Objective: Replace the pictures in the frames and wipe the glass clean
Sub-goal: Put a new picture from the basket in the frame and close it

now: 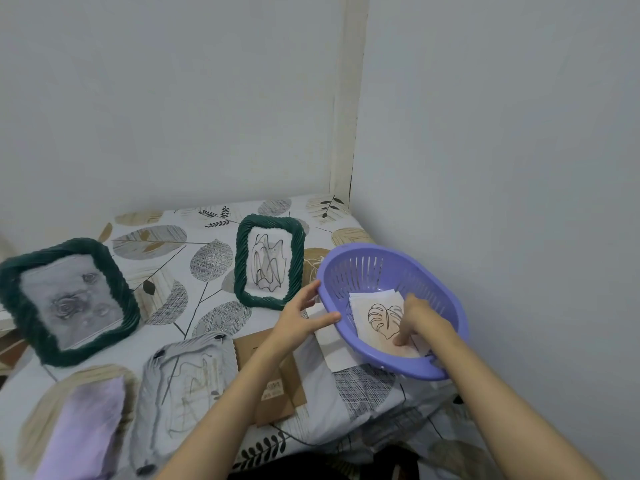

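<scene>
1. Steadying the purple basket (446, 299), the left hand (304, 318) is clasping its near-left rim, fingers up the outside wall and thumb curled along the lip; the right hand (412, 318) is reaching inside, curled fingertips pressing down on the top sheet, though whether they are pinching it yet is impossible to tell.
2. Bedsheet (194, 237): everything is resting on this leaf-patterned cloth, and the basket is sitting tilted at its right side, close to the wall.
3. Large green frame (10, 306): it is leaning upright at far left, holding a grey rose picture.
4. Opened frame (187, 386): it is lying flat near the left forearm, apparently face down, just beside a brown backing board (277, 400).
5. Small green frame (270, 258): it is standing upright behind the left hand.
6. Lilac cloth (86, 431): it is lying at the near-left corner, untouched.
7. Leaf picture (377, 317): it is lying on top of a small paper stack in the basket bottom, its long axis running from the far rim toward the person, the leaf tip pointing toward the person.
8. Risks, as a judgement: fingertips dragging on the stack could be lifting several sheets or creasing the top one, and the tilted basket could be sliding on the soft sheet if the left hand loosens.
</scene>
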The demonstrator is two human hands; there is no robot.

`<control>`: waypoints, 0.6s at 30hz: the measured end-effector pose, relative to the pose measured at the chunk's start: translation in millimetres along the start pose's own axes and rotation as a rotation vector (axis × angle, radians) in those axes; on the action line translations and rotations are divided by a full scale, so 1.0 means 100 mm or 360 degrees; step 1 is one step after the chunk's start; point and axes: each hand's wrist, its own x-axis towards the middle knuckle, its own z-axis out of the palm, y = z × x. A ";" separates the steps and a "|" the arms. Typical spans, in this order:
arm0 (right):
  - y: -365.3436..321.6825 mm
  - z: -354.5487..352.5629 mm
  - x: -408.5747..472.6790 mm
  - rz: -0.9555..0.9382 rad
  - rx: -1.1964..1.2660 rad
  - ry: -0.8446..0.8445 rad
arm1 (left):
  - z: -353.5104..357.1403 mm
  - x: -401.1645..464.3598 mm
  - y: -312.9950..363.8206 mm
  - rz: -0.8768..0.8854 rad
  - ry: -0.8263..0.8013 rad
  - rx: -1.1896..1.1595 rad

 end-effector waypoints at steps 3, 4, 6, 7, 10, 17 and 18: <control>0.05 0.04 0.04 -0.0049 0.0018 0.0325 | 0.00 0.00 0.01 0.0005 0.0002 0.0009; 0.07 0.04 0.05 -0.0070 0.0041 0.0408 | 0.01 0.01 0.00 -0.0002 0.0001 0.0007; 0.09 0.02 0.05 -0.0111 0.0118 0.0500 | 0.00 0.01 0.00 -0.0026 -0.0015 0.0013; 0.09 0.00 0.04 -0.0132 0.0163 0.0528 | 0.00 0.00 0.01 -0.0037 -0.0027 0.0025; 0.08 -0.06 -0.08 -0.0220 0.0362 0.0669 | 0.02 -0.04 0.03 0.0057 0.0051 0.0200; -0.14 0.04 -0.65 -0.0842 0.0943 0.0705 | 0.26 -0.30 0.63 0.0057 -0.0109 -0.0319; -0.17 0.07 -0.69 -0.0897 0.1033 0.0576 | 0.27 -0.30 0.66 0.0002 -0.0134 -0.0485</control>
